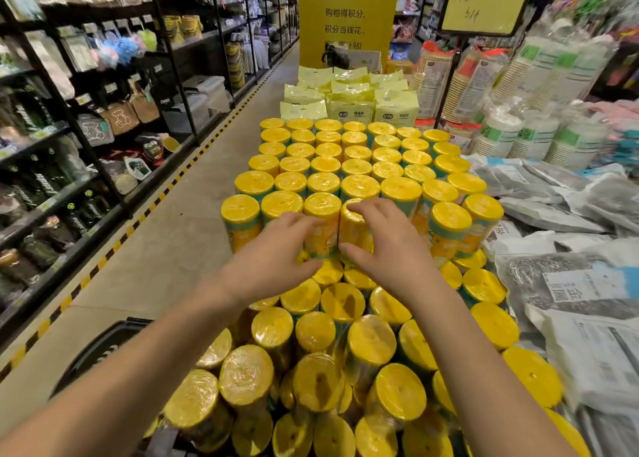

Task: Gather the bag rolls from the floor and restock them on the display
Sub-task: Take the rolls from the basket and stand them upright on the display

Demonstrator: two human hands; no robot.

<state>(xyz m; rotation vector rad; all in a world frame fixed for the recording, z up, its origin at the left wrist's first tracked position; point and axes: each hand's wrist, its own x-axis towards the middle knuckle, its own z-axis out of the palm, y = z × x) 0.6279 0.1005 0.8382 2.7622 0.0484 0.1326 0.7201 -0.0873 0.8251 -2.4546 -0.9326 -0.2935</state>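
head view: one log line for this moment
stage: restocking | right hand: grips front-row bag roll | left hand: touches neighbouring roll | back rows: upright

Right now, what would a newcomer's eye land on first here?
Upright yellow-topped bag rolls pack the middle of the view in tight rows. At their near edge, the right hand grips a front roll while the left hand presses the roll beside it. A tall yellow sign stands behind.

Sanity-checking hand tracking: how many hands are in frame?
2. Left hand rests against a front-row bag roll, left of centre. Right hand is beside it, fingers curled over the neighbouring roll. No hand looks hidden.
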